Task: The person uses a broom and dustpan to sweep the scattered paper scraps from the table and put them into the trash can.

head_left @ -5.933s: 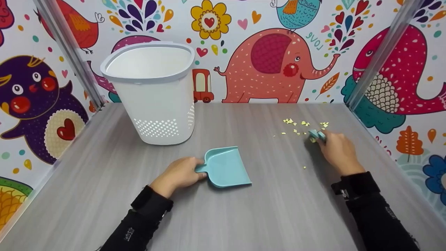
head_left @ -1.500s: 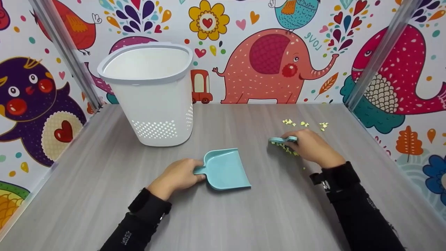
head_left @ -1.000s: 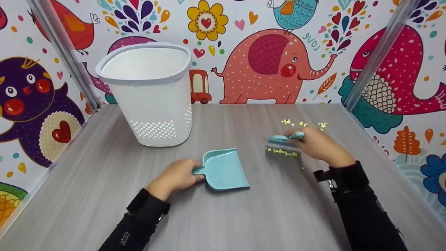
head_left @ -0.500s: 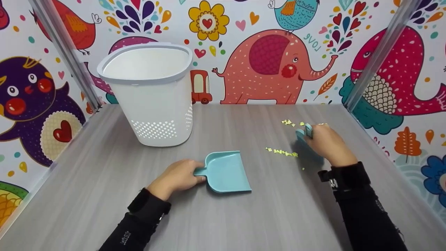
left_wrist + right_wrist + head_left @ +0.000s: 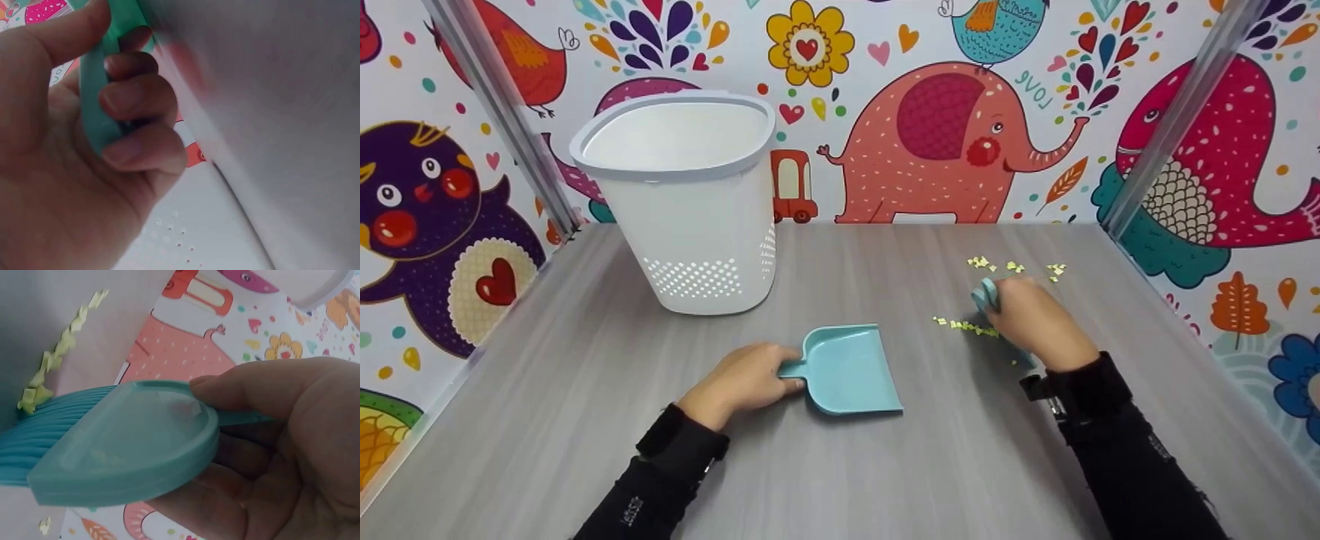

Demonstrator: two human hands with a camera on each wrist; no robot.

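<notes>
My left hand [image 5: 746, 377] grips the handle of a light blue dustpan [image 5: 851, 371], its fingers curled round it in the left wrist view. The pan lies close over the table with its wide lip facing right. My right hand [image 5: 1039, 319] holds a small matching hand brush [image 5: 129, 439] by its handle, thumb on top. Blue bristles [image 5: 50, 427] reach down beside a line of yellow paper scraps [image 5: 964, 326], right of the dustpan. The right hand hides much of the brush in the head view.
A tall white basket [image 5: 697, 225] with a perforated base stands at the back left. More yellow scraps [image 5: 981, 262] lie at the back right of the grey table [image 5: 840, 480]. Walls with cartoon animals [image 5: 937, 150] close off the back and sides.
The right hand swept scraps toward the front left into a line, lifted the brush back to the right, and now brings it left to the line's right end. The left hand has barely moved.
</notes>
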